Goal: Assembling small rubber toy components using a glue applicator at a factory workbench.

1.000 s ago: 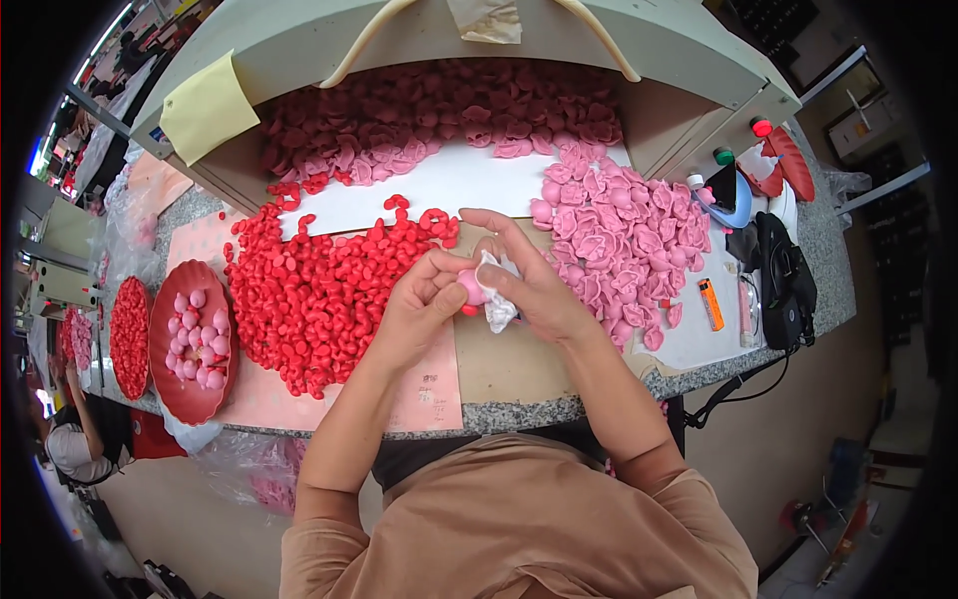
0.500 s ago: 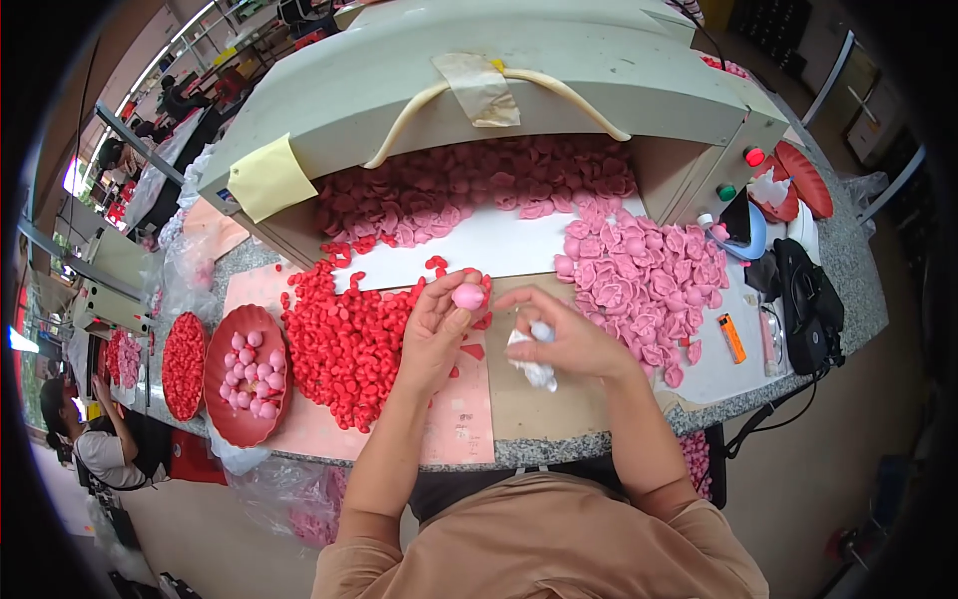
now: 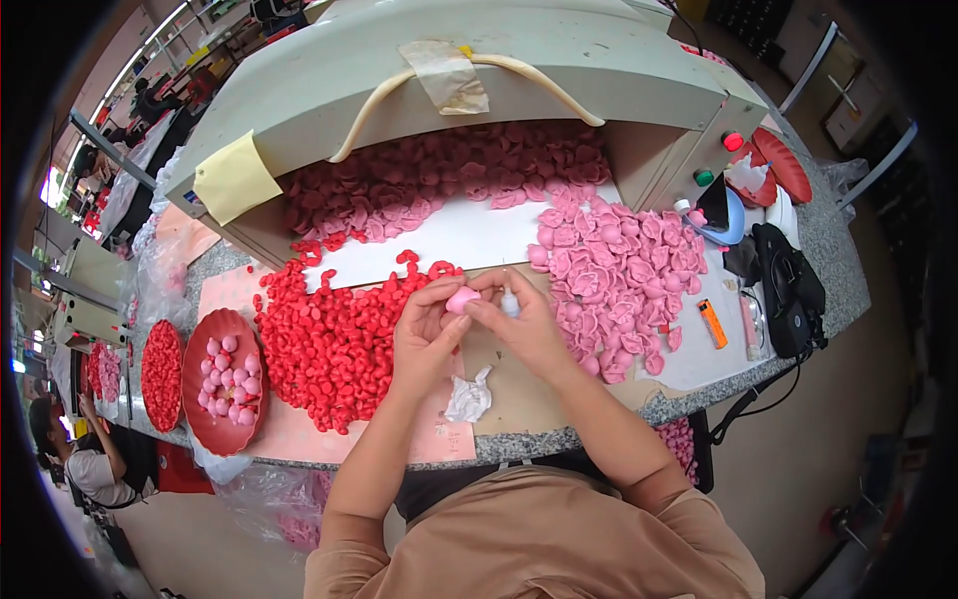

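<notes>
My left hand [image 3: 423,327] is closed, its fingertips pinching a small rounded pink piece [image 3: 461,300]. My right hand [image 3: 531,331] is closed too, with a small whitish bottle [image 3: 510,303] with a thin tip tucked among its fingers. The right thumb and fingertips come up against the pink piece; whether they also grip it I cannot tell. Just below my hands, a crumpled white tissue [image 3: 469,396] lies on the tabletop. Many small glossy red pieces [image 3: 329,349] are heaped beside my left hand. To the right of my right hand spreads a pile of pink petal-shaped pieces [image 3: 619,275].
A grey box-like machine [image 3: 559,80] with a wide opening stands behind, more pink pieces inside it. At left are a red dish [image 3: 228,437] of pink balls and a dish of red pieces [image 3: 163,374]. An orange lighter [image 3: 712,323] and a black bag [image 3: 788,290] lie right.
The white tissue has left my right hand and now lies on the table. My right hand has moved left to meet the left hand at the pink piece, with the small bottle still in it.
</notes>
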